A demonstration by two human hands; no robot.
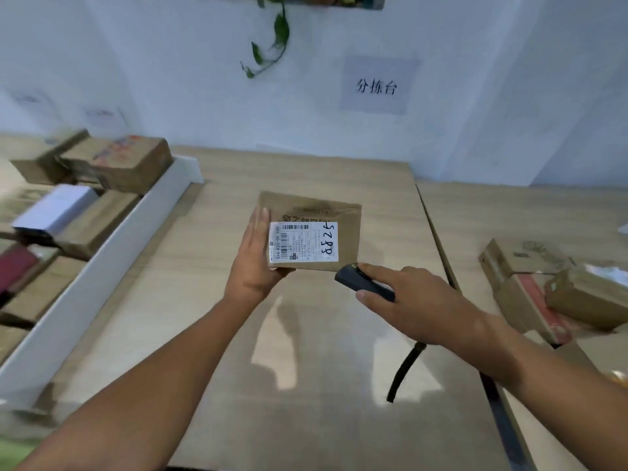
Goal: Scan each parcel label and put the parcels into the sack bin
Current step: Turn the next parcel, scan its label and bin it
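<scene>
Head view: scan step in hand. The left hand (pixel 253 263) holds a flat brown parcel (pixel 343 212) over the middle of the worktop (pixel 323 402), apparently lifted clear, its white label (pixel 303 242) turned up to the camera. Fingers lie along the parcel's left edge and the thumb catches the near edge, so this grip is clamped on the parcel. The right hand (pixel 414 304) has its grip closed round a small black scanner (pixel 360 282), forefinger along the top and thumb on the near side, nose just beside the parcel's near right corner. A dark strap (pixel 404 372) hangs below that hand. Whether a read has registered cannot be told. Next move, by my reckoning: aim the nose squarely at the barcode strip along the label's top, then carry the parcel to the bin. At left stands a long white-walled bin (pixel 102 270) holding several cardboard boxes (pixel 132 164) and a white one, probably the drop point, though no sack shows. A loose pile of boxes (pixel 543 287) on the worktop at right is likely not yet scanned.
</scene>
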